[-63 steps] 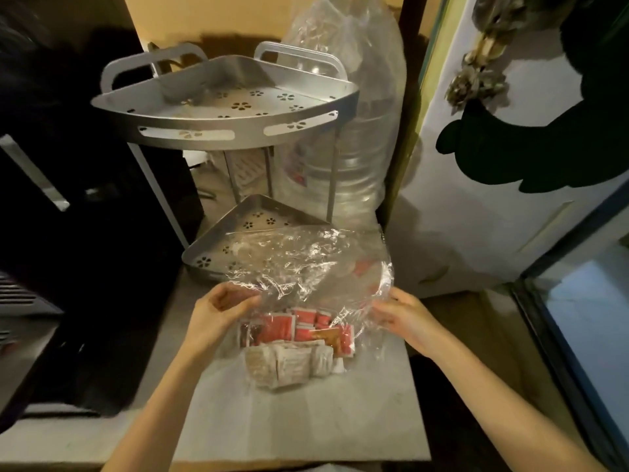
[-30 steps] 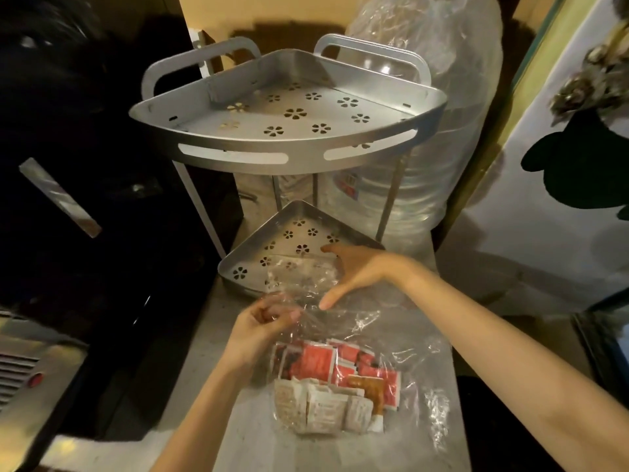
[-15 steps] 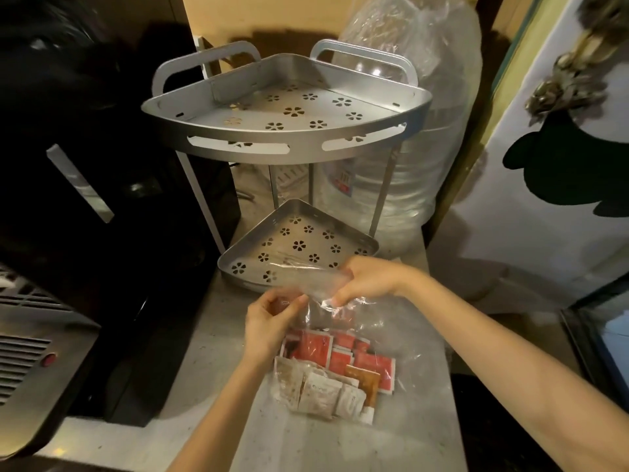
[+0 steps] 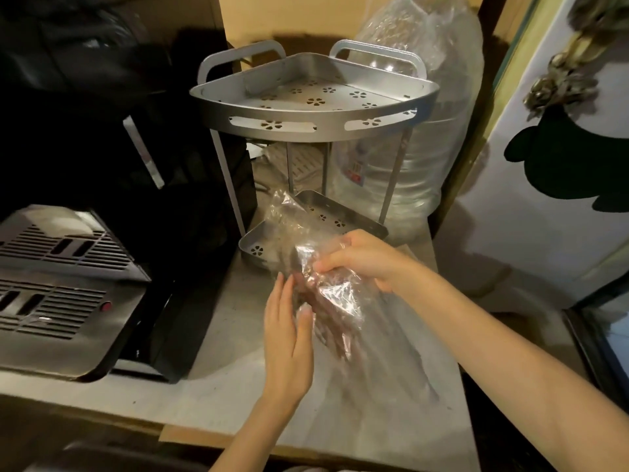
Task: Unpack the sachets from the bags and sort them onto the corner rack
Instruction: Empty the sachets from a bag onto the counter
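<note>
A clear plastic bag [image 4: 335, 298] is lifted off the counter and tilted, just in front of the silver corner rack. Reddish sachets [image 4: 325, 323] show inside it as a blur. My right hand [image 4: 369, 260] grips the crumpled plastic near the bag's upper part. My left hand [image 4: 289, 338] lies against the bag's left side with its fingers straight, the thumb touching the plastic. The rack's top shelf [image 4: 272, 126] holds nothing. Its lower shelf [image 4: 253, 248] is partly hidden behind the bag.
A black and silver appliance [image 4: 68, 284] stands on the left of the grey counter [image 4: 231, 386]. A large water bottle wrapped in plastic [image 4: 429, 137] stands behind the rack. A white panel with dark shapes [image 4: 544, 226] closes off the right.
The bag has been raised from the counter and tipped toward the rack. My right hand moved lower on the plastic, and my left hand let go of the rim and opened flat against the bag.
</note>
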A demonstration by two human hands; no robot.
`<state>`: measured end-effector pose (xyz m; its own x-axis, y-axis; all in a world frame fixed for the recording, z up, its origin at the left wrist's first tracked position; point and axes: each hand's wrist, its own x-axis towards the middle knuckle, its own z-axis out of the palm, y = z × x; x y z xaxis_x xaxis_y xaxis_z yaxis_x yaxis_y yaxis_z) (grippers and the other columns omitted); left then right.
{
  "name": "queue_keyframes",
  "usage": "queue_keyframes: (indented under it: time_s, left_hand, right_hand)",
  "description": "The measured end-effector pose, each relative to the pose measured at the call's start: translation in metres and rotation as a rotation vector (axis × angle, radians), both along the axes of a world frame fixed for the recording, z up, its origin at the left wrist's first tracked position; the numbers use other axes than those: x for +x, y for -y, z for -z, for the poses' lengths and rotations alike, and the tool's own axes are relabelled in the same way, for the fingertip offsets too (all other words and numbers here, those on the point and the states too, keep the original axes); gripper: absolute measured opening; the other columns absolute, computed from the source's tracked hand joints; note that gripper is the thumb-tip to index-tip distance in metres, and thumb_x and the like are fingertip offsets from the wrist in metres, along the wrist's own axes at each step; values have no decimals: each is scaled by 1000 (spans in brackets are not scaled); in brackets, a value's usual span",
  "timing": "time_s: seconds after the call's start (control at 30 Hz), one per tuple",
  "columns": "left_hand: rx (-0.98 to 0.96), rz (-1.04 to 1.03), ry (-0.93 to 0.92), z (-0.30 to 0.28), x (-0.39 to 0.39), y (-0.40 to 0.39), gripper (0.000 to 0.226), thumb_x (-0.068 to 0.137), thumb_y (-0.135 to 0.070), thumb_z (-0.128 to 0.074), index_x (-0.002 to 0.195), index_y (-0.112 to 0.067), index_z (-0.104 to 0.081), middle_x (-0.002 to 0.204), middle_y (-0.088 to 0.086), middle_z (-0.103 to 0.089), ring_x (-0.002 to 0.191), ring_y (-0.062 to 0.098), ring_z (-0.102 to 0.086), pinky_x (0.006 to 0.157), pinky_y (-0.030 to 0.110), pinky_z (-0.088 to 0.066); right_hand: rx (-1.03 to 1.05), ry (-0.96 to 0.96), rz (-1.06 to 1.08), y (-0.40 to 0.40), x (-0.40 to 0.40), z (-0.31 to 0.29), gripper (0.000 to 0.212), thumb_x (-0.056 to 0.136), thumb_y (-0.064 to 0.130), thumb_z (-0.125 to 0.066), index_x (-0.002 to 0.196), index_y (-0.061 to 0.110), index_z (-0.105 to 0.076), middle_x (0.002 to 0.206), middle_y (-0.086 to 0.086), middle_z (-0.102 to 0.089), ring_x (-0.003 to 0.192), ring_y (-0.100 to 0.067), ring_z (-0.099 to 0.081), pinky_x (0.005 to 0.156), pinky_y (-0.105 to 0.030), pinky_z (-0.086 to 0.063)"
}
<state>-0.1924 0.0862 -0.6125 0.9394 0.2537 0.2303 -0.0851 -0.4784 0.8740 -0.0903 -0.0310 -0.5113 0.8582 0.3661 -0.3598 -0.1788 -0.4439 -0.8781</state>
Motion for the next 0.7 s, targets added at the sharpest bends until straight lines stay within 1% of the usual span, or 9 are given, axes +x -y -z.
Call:
queue_keyframes:
  time_s: [0.07, 0.17, 0.23, 0.3, 0.4, 0.5, 0.53, 0.63, 0.7]
  left_hand:
    - [-29, 20, 16, -2, 0, -8, 49, 90, -53, -20, 137, -47, -9, 143, -39, -4, 135, -16, -4, 106, 2, -2]
    - [20, -9, 34, -6, 3, -24, 51, 90, -52, -15, 139, -40, -9, 152, -22, -5, 142, -2, -3, 115, 22, -1]
    - [156, -18, -19, -9, 6, -31, 56, 87, -55, -8, 139, -36, -8, 153, -15, -5, 142, 0, 2, 115, 25, 5]
    - [353, 20, -122, -1, 5, -30, 59, 83, -57, 1, 138, -36, -1, 151, -16, 4, 141, 3, 10, 113, 29, 13]
    - [614, 171, -253, 24, 0, -15, 63, 80, -61, 12, 138, -37, 11, 153, -11, 16, 137, 9, 26, 108, 31, 26]
    - [791, 270, -265, 40, -2, 5, 71, 77, -58, 23, 142, -31, 13, 152, -5, 21, 134, 18, 34, 101, 31, 36]
    - [820, 276, -260, 40, -2, 9, 70, 78, -56, 22, 142, -30, 13, 151, -4, 23, 133, 19, 34, 100, 32, 36]
    - [906, 312, -228, 48, -1, 20, 59, 89, -52, 7, 142, -27, 18, 150, -1, 26, 134, 19, 34, 101, 34, 35]
    - [974, 340, -213, 56, 2, 23, 57, 92, -49, 1, 142, -26, 18, 151, 0, 25, 135, 19, 33, 101, 36, 36]
  right_hand:
    - [103, -61, 88, -11, -5, 3, 26, 75, 10, -72, 96, -5, -65, 81, -5, -65, 78, -14, -59, 77, -22, -42]
    - [258, -207, 219, -21, -12, 19, 17, 76, 14, -72, 89, 5, -66, 82, 0, -67, 84, -14, -63, 76, -22, -46]
    - [346, -336, 292, -20, -19, 37, 24, 79, 17, -69, 98, 1, -68, 93, -4, -70, 87, -18, -64, 74, -26, -49]
    - [425, -436, 386, -7, -26, 61, 25, 80, 15, -67, 101, 2, -68, 92, -6, -71, 81, -19, -66, 68, -29, -51]
    - [338, -428, 477, 25, -42, 91, 17, 78, 16, -69, 93, 7, -70, 79, -3, -73, 76, -19, -67, 67, -29, -53]
    - [183, -401, 530, 57, -52, 105, 40, 66, 32, -80, 98, 11, -69, 91, -5, -73, 87, -21, -68, 82, -34, -54]
    - [164, -412, 504, 63, -54, 105, 42, 65, 35, -80, 99, 11, -70, 95, -6, -72, 91, -22, -67, 84, -36, -53]
    - [175, -461, 468, 82, -58, 105, 34, 74, 35, -73, 101, 13, -70, 94, -2, -72, 88, -18, -65, 70, -33, -52]
    - [215, -491, 515, 94, -58, 110, 38, 75, 34, -72, 109, 17, -66, 103, -4, -68, 90, -21, -62, 68, -30, -50]
